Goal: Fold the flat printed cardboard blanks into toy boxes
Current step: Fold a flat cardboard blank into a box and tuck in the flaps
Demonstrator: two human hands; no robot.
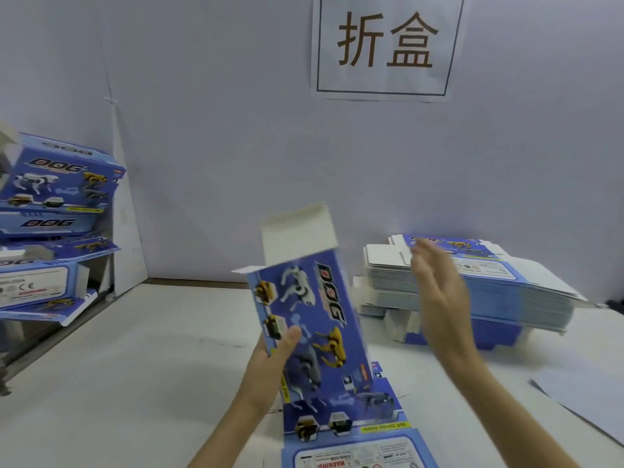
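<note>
Surface (152, 366): pale and broad; we see open room left of the hands and toward the wall.
Stack of flat blanks (489, 285): far right on the surface, behind the right hand and well apart from the left.
Folded boxes (54, 184): piled at the far left edge, well apart from both hands.
Held box (314, 309): raised above the surface at centre, printed face toward us, long axis nearly upright with its top leaning slightly left; we judge it partly formed.
Spare blank (354, 430): lying flat on the surface, below the held box and nearest us.
Left hand (273, 352): grips the held box at its lower left edge, thumb on the printed face, fingers hidden behind.
Right hand (439, 298): spread open with straight fingers, blurred, holding nothing; just right of the held box and apart from it, so nearer its free right edge.
Top flap (297, 234): white and standing open; to reach it, we judge the right hand must travel up and leftward, with nothing between.
</note>
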